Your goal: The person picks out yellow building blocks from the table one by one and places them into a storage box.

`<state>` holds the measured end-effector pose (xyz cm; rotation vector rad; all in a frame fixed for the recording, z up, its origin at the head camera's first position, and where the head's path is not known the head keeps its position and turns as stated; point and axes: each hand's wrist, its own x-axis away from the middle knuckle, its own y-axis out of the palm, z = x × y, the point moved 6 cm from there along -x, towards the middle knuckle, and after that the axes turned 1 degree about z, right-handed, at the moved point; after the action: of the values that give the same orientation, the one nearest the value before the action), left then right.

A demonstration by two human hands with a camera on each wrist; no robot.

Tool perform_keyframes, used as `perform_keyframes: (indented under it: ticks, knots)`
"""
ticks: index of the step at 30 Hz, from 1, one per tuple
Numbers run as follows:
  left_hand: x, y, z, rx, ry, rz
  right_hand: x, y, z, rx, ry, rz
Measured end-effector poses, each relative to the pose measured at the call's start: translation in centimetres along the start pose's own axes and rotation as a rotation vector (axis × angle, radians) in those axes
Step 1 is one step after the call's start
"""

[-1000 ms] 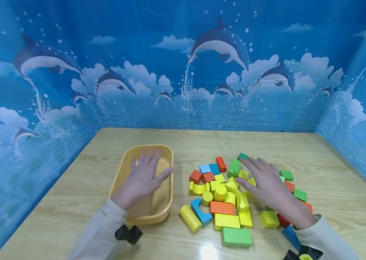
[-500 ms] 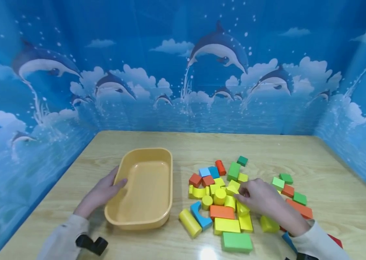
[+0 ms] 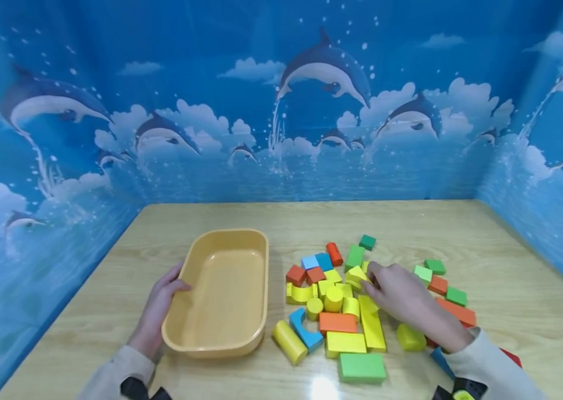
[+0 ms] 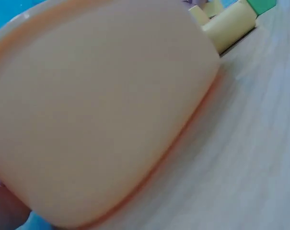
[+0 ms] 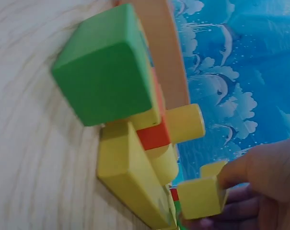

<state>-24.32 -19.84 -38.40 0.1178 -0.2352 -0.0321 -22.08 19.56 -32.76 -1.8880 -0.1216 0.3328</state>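
Yellow-tan and smooth, the oblong tray (image 3: 226,300) with rounded corners rests on the pale wood-grained worktop (image 3: 171,222), and we see the left hand (image 3: 160,308) gripping its left rim, thumb over the edge. Right of the tray, the right hand (image 3: 401,293) has its grip pinching a square-ended yellow block (image 5: 200,197). Also right of the tray we find red, orange, blue, green and yellow blocks (image 3: 337,322), a yellow cylinder (image 3: 290,342) lying nearest to it.

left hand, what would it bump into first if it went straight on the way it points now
Most likely the tan bin: the left hand grips it by its side, and it fills most of the left wrist view.
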Motion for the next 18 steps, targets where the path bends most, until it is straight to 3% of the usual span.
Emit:
perform_keyframes:
  ticks: [6,9,13,15,18]
  knots:
    - [0.6,0.9,-0.7,0.106,0.004,-0.037,-0.6,-0.8,-1.7,-0.165,-0.107,0.088]
    - [0.8,1.4,-0.8,0.112,0.016,-0.036,-1.1,-0.5,-3.0,-0.302,-0.128,0.035]
    - [0.9,2.2,-0.8,0.128,0.034,-0.05,-1.5,0.4,-5.3,-0.379,-0.16,-0.073]
    - [0.9,2.5,-1.0,0.137,0.037,-0.054,-1.6,0.8,-6.8,-0.378,-0.194,-0.108]
    - [0.9,2.6,-1.1,0.135,0.031,-0.058,-1.5,1.1,-9.4,-0.313,-0.273,-0.098]
